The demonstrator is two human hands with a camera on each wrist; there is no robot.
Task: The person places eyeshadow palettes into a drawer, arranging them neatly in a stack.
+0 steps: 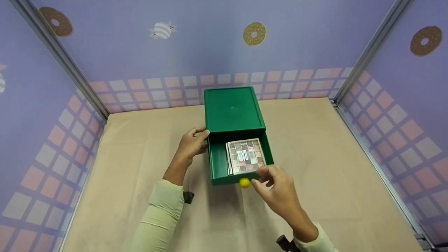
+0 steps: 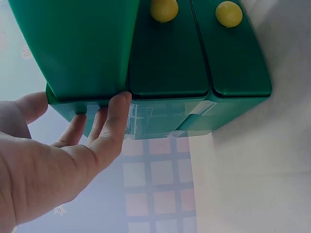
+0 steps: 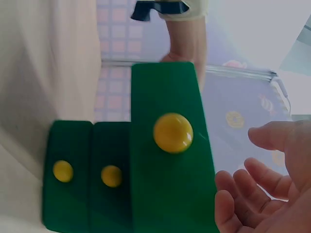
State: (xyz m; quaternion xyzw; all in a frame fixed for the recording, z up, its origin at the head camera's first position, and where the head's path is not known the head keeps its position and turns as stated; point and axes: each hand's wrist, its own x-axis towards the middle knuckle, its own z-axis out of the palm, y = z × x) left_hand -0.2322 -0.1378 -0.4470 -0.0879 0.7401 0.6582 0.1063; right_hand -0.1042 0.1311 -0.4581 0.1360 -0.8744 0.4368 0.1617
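Note:
A green drawer cabinet (image 1: 232, 108) stands near the back wall, its top drawer (image 1: 218, 159) pulled out toward me. Inside that drawer lies an eyeshadow palette (image 1: 246, 156) with a grid of colours, and the edge of another flat item shows at its left. My left hand (image 1: 191, 143) braces the cabinet's left side, thumb at the top front corner and fingers (image 2: 114, 116) against the side wall. Beside the drawer's yellow knob (image 1: 244, 182), my right hand (image 1: 280, 187) hovers by the front right corner, fingers loosely bent and nothing between them.
Below the top drawer are two closed drawers, each with a yellow knob (image 3: 112, 176). A beige cloth (image 1: 140, 157) covers the table. Patterned walls (image 1: 192, 52) enclose it at the back and both sides, with metal posts (image 1: 371, 45) at the corners.

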